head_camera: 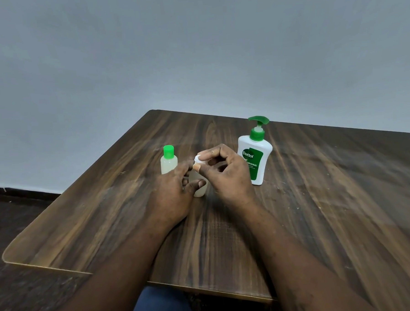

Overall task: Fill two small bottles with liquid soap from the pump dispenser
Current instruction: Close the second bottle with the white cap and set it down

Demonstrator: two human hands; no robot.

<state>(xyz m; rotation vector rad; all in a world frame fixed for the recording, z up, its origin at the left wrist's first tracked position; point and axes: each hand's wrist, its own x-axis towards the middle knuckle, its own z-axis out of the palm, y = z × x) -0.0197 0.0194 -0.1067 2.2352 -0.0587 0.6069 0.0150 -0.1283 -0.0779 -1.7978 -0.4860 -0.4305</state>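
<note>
A small translucent bottle (pixel 199 190) stands on the wooden table (pixel 319 185), and my left hand (pixel 175 192) is wrapped around its body. My right hand (pixel 226 173) pinches the bottle's white cap (pixel 197 158) at its top between thumb and forefinger. A second small bottle (pixel 168 160) with a green cap stands upright just left of my hands, with pale liquid inside. The white pump dispenser (pixel 255 152), with a green pump head and green label, stands to the right, close behind my right hand.
The table's left edge (pixel 59 210) runs diagonally and its near edge lies close to my body. A grey wall rises behind the table. Dark floor shows at the left. My knee in blue cloth (pixel 159 307) is under the near edge.
</note>
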